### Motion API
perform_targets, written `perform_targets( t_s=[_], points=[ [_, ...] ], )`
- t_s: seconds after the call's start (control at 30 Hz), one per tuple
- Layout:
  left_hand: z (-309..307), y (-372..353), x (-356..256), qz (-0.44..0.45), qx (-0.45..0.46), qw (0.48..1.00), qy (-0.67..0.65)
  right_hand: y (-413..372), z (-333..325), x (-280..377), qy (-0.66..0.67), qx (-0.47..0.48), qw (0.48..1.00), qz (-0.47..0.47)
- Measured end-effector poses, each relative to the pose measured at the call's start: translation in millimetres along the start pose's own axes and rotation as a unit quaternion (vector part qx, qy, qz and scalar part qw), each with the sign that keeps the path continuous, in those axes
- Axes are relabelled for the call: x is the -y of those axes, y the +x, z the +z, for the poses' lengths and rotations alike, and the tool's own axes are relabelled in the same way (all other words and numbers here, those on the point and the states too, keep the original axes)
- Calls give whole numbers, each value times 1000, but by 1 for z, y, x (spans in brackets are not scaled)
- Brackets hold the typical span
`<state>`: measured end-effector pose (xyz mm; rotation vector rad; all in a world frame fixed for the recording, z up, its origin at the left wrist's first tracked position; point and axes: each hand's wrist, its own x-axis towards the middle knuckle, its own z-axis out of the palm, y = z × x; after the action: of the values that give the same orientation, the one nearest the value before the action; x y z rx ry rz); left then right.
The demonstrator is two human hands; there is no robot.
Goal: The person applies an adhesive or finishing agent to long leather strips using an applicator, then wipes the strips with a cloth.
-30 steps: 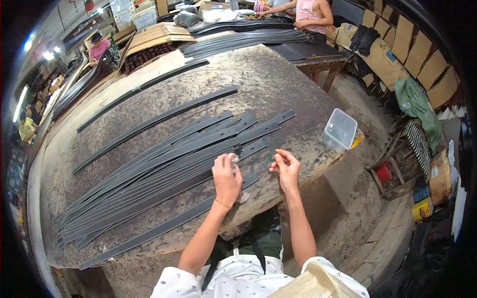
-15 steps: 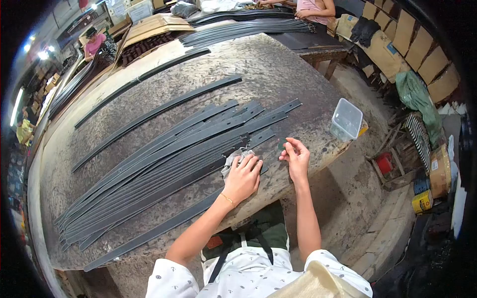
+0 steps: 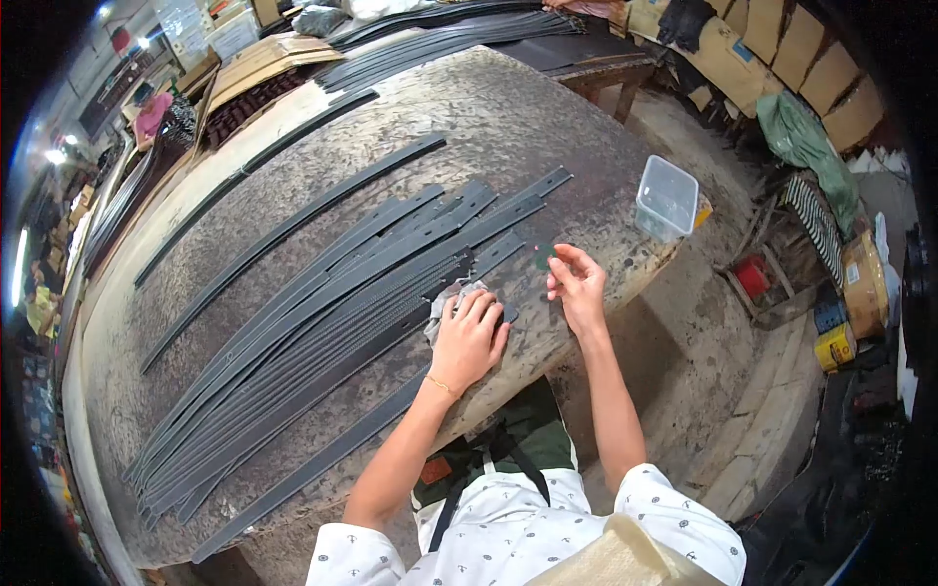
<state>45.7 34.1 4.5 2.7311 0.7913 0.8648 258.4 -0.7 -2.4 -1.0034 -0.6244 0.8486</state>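
My left hand [image 3: 467,337] presses a crumpled grey cloth [image 3: 440,311] against the near right ends of a fanned pile of long black strips [image 3: 322,283], which look like belts. Its fingers are bent over the cloth. To the right, above the bare tabletop, my right hand [image 3: 578,288] pinches a small dark green piece [image 3: 544,257] between thumb and fingers; what it is I cannot make out. Some strips have holes near their ends. One separate strip [image 3: 313,464] lies along the near side, partly hidden by my left forearm.
A clear plastic tub [image 3: 668,200] stands at the right edge of the worn table [image 3: 586,146]. Two strip bundles [image 3: 293,249] lie farther back. Beyond are more black strips [image 3: 440,44], cardboard [image 3: 274,63], and a person in pink [image 3: 151,115]. A wooden stool [image 3: 757,283] stands right.
The whole view has shifted and turned slightly. My right hand's fingers have straightened somewhat, and more of the green piece shows. My left hand stays on the cloth.
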Motion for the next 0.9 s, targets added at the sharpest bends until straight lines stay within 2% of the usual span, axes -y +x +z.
perform_targets(
  t_s=[0.07, 0.17, 0.2, 0.23, 0.27, 0.33, 0.4, 0.5, 0.57, 0.8, 0.9],
  points=[
    [-1, 1, 1, 3, -4, 1000, -10, -7, -7, 18, -4, -26, 1000, 10],
    [-2, 2, 0, 2, -9, 1000, -10, -27, -29, 51, -146, -60, 986, -61],
    [1, 1, 2, 1, -8, 1000, -13, -34, -37, 65, -245, -62, 965, -68],
    [1, 3, 2, 2, -13, 1000, -6, -36, -46, 74, -351, -23, 916, -193],
    [0, 2, 0, -1, -8, 1000, -2, -39, -54, 79, -447, 22, 843, -299],
    [-2, 2, -2, -5, 5, 1000, 9, -46, -65, 85, -504, 100, 762, -394],
    [1, 2, 2, 0, 2, 1000, -18, -56, -75, 86, -528, 163, 739, -385],
    [4, 1, 4, 2, 0, 1000, -7, -58, -86, 76, -533, 198, 722, -394],
    [2, 1, 2, 3, -2, 1000, -7, -55, -98, 60, -579, 256, 688, -353],
    [2, 1, 0, 9, -2, 1000, 2, -60, -96, 56, -600, 223, 694, -329],
    [-2, 0, 0, -12, 33, 999, 1, -62, -89, 59, -618, 215, 689, -312]
  ],
)
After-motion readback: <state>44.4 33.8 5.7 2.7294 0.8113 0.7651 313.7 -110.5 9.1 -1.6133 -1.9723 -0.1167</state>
